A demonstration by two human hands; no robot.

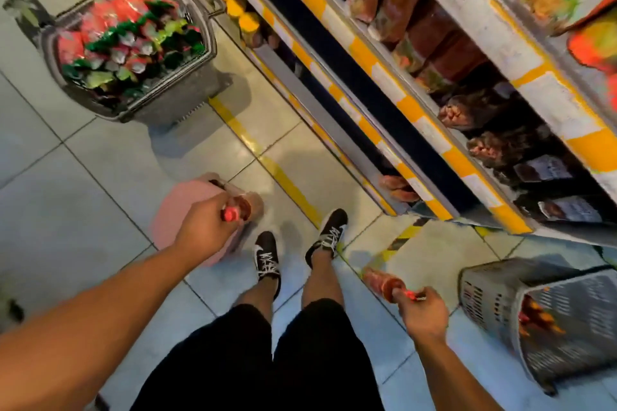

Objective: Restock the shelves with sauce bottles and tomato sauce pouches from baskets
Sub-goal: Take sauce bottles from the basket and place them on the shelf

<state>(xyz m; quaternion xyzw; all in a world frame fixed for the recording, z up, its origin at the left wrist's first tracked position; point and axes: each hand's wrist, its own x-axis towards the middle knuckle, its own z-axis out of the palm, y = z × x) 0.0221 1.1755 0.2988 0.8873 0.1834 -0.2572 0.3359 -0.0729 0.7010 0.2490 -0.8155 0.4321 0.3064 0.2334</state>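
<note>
Standing over the aisle floor, we are carrying one sauce bottle in each of our hands: the left hand (203,227) is curling its fingers round the neck of a left bottle (237,209) just under its red cap, and the right hand (423,310) is pinching the capped end of a right bottle (384,281), whose body is pointing forward and a little left, away from the wrist. The shelves (430,143) are running along our right, stretching from near our feet up and away, so the right hand is nearer to them and the left would be reaching across our legs. We are judging that the right bottle's long axis needs turning upright before it can stand on a shelf. The grey basket (500,304) with more bottles is sitting just beside the right hand, near the shelf foot; the far basket (133,43) heaped with red and green pouches is well ahead to the left. A pink stool (180,210) is showing below the left hand.
</note>
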